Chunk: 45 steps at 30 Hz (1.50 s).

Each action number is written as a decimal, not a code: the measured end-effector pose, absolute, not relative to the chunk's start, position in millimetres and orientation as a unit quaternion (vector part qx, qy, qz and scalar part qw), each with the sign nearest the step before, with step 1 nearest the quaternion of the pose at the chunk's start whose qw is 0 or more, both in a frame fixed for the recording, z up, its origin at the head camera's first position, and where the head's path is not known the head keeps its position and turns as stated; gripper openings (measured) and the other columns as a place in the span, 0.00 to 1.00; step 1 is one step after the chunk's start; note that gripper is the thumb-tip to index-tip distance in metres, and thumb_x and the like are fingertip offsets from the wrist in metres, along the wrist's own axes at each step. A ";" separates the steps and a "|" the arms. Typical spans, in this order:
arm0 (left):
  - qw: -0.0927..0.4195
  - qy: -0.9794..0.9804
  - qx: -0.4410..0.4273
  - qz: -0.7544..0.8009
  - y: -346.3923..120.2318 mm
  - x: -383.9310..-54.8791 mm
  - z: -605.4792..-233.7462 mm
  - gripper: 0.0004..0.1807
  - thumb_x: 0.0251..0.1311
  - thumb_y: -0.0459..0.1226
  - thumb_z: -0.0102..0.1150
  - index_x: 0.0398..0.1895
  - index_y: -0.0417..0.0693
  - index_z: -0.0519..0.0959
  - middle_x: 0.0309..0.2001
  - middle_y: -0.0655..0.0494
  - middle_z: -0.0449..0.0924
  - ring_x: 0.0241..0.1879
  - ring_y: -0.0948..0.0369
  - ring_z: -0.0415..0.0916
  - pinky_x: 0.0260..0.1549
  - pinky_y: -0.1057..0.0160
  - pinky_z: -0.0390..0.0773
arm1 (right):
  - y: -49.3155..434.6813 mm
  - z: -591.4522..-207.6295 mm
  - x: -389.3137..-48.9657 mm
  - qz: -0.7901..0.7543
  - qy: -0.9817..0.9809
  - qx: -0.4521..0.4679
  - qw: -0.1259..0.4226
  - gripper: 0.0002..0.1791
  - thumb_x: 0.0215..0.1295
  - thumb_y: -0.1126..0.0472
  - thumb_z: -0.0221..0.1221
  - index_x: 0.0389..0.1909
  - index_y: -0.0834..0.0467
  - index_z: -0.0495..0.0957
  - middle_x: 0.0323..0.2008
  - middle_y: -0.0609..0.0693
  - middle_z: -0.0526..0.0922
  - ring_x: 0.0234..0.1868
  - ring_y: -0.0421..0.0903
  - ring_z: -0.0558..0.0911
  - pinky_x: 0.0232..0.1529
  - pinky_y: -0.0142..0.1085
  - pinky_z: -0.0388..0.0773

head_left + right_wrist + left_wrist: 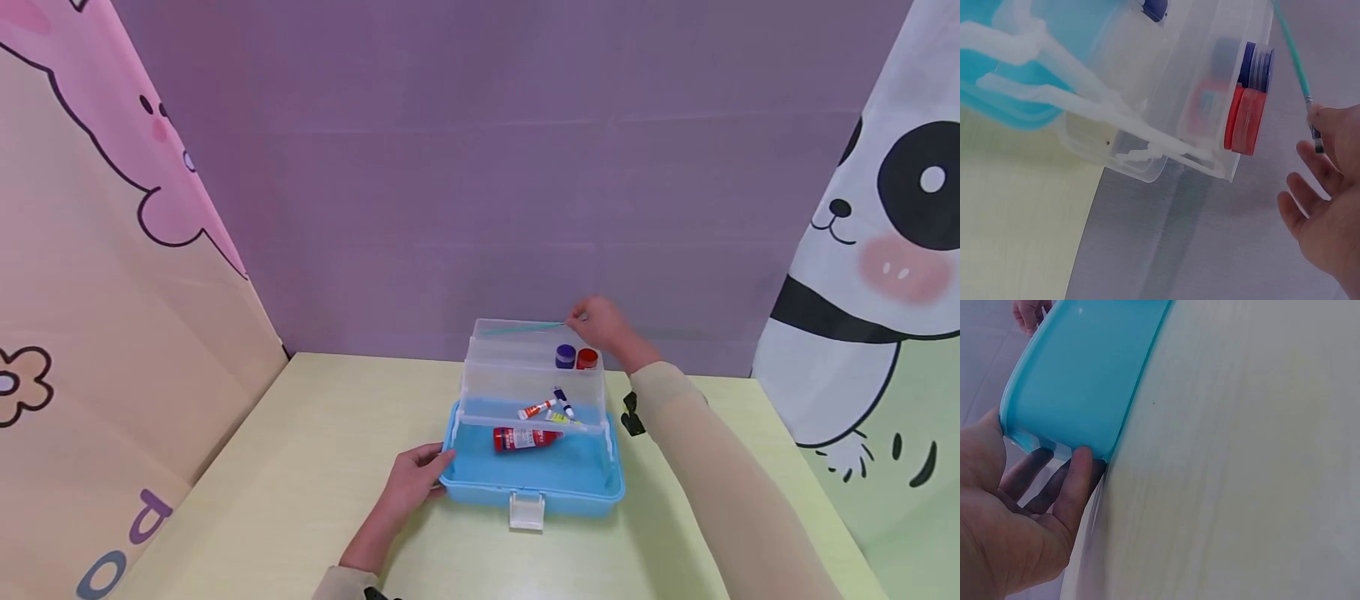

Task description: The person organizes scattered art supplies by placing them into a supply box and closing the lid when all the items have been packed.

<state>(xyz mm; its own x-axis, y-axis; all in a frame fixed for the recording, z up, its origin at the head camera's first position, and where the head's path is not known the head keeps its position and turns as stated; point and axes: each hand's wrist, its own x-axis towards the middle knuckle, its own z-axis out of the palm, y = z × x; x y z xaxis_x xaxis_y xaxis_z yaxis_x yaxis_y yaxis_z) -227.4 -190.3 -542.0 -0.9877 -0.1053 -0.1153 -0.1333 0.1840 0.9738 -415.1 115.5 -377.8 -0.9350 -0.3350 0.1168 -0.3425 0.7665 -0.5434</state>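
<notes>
A blue storage box (525,497) stands unfolded, with clear plastic trays (480,387) raised at its back. At its left end my left hand (417,479) grips the wall, thumb at the rim and fingers against the outer side (1063,381). Above the top tray, my right hand (603,325) pinches a thin green paintbrush (1294,53) near its bristle end. The handle points left over that tray. Purple (566,357) and red (587,359) paint jars sit in the top tray, beneath the right hand.
Small paint tubes (537,409) lie in the lower tray. A red bottle (517,439) lies on its side in the box. The white latch (527,512) hangs at the front. Behind the pale table (337,417) rises a purple backdrop (450,208).
</notes>
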 end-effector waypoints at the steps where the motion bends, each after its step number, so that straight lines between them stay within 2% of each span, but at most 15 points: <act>1: 0.011 0.768 -0.077 0.635 -189.7 -227.3 -542.2 0.32 0.62 0.50 0.63 0.60 0.34 0.75 0.51 0.39 0.79 0.40 0.51 0.82 0.35 0.55 0.84 | 115.8 -378.1 -414.6 0.297 -0.938 0.178 0.012 0.17 0.72 0.59 0.55 0.52 0.67 0.79 0.54 0.63 0.76 0.54 0.59 0.74 0.53 0.49 0.76; 5: 0.014 0.769 -0.076 0.635 -187.8 -226.7 -542.9 0.32 0.62 0.50 0.63 0.60 0.34 0.75 0.51 0.38 0.79 0.41 0.51 0.82 0.35 0.54 0.84 | 119.7 -381.0 -413.9 0.332 -0.926 0.171 0.050 0.18 0.72 0.58 0.54 0.54 0.68 0.77 0.56 0.65 0.74 0.57 0.61 0.72 0.56 0.52 0.73; 10: 0.011 0.772 -0.077 0.631 -187.2 -227.1 -542.5 0.30 0.63 0.48 0.62 0.60 0.34 0.75 0.52 0.39 0.78 0.42 0.50 0.81 0.35 0.54 0.84 | 132.3 -388.9 -414.6 0.358 -0.916 0.154 0.089 0.15 0.71 0.59 0.56 0.48 0.67 0.80 0.48 0.63 0.79 0.51 0.59 0.76 0.51 0.51 0.77; 17: 0.007 0.768 -0.079 0.635 -188.8 -227.1 -540.3 0.30 0.63 0.48 0.62 0.59 0.34 0.75 0.50 0.39 0.79 0.40 0.51 0.82 0.35 0.54 0.84 | 154.4 -403.2 -410.4 0.401 -0.901 0.119 0.116 0.16 0.72 0.60 0.54 0.48 0.70 0.80 0.44 0.64 0.81 0.43 0.58 0.77 0.44 0.50 0.78; 21: 0.011 0.768 -0.078 0.636 -190.5 -225.9 -540.1 0.30 0.63 0.48 0.62 0.60 0.34 0.74 0.50 0.39 0.78 0.40 0.50 0.82 0.35 0.53 0.84 | 163.8 -421.6 -405.9 0.428 -0.885 0.108 0.146 0.16 0.73 0.60 0.53 0.42 0.71 0.80 0.35 0.63 0.79 0.34 0.55 0.75 0.35 0.43 0.76; 25: 0.021 0.770 -0.072 0.633 -191.9 -225.7 -538.8 0.31 0.63 0.48 0.62 0.61 0.34 0.73 0.50 0.39 0.78 0.41 0.50 0.81 0.35 0.53 0.84 | 173.2 -443.5 -401.9 0.473 -0.863 0.088 0.151 0.17 0.74 0.60 0.49 0.35 0.70 0.77 0.29 0.60 0.75 0.28 0.51 0.70 0.28 0.39 0.68; 29: 0.030 0.775 -0.060 0.628 -193.5 -228.8 -536.7 0.30 0.64 0.47 0.61 0.61 0.35 0.73 0.49 0.40 0.79 0.40 0.50 0.82 0.36 0.51 0.83 | 180.9 -462.5 -395.1 0.496 -0.856 0.063 0.136 0.17 0.75 0.60 0.47 0.33 0.69 0.76 0.29 0.58 0.76 0.27 0.49 0.69 0.28 0.38 0.68; 32: 0.045 0.771 -0.049 0.634 -198.6 -232.4 -537.2 0.29 0.65 0.48 0.59 0.60 0.35 0.74 0.48 0.40 0.80 0.38 0.50 0.82 0.37 0.51 0.83 | 182.6 -474.9 -389.2 0.493 -0.861 0.046 0.116 0.14 0.73 0.61 0.50 0.35 0.68 0.78 0.31 0.59 0.78 0.29 0.49 0.72 0.29 0.38 0.71; 35: 0.067 0.767 -0.034 0.638 -207.3 -236.4 -537.8 0.29 0.67 0.50 0.56 0.59 0.34 0.74 0.48 0.41 0.80 0.38 0.51 0.83 0.36 0.52 0.83 | 181.0 -484.0 -384.0 0.484 -0.870 0.034 0.092 0.12 0.72 0.61 0.52 0.40 0.67 0.78 0.36 0.60 0.80 0.35 0.52 0.75 0.35 0.41 0.75; 40: 0.074 0.765 -0.013 0.639 -222.1 -248.1 -532.8 0.27 0.70 0.48 0.52 0.58 0.33 0.73 0.48 0.41 0.80 0.42 0.49 0.83 0.37 0.54 0.83 | 174.4 -490.5 -376.1 0.484 -0.873 0.021 0.057 0.15 0.72 0.59 0.52 0.48 0.68 0.76 0.47 0.63 0.78 0.48 0.58 0.76 0.49 0.49 0.76; 45: 0.078 0.753 -0.021 0.653 -230.6 -267.8 -520.8 0.24 0.73 0.42 0.48 0.61 0.32 0.70 0.53 0.36 0.77 0.48 0.46 0.80 0.43 0.55 0.82 | 171.8 -495.5 -371.2 0.532 -0.846 -0.011 0.005 0.21 0.74 0.57 0.49 0.60 0.68 0.69 0.57 0.65 0.72 0.56 0.61 0.73 0.55 0.51 0.74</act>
<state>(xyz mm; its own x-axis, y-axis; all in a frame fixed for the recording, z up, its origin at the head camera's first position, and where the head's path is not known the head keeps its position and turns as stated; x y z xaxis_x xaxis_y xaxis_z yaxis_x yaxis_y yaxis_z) -267.8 -230.6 -520.8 -0.9871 0.0694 -0.1445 -0.1333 0.1454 0.9804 -371.2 171.8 -495.5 -0.9997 0.0246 -0.0039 0.0141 0.4331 -0.9012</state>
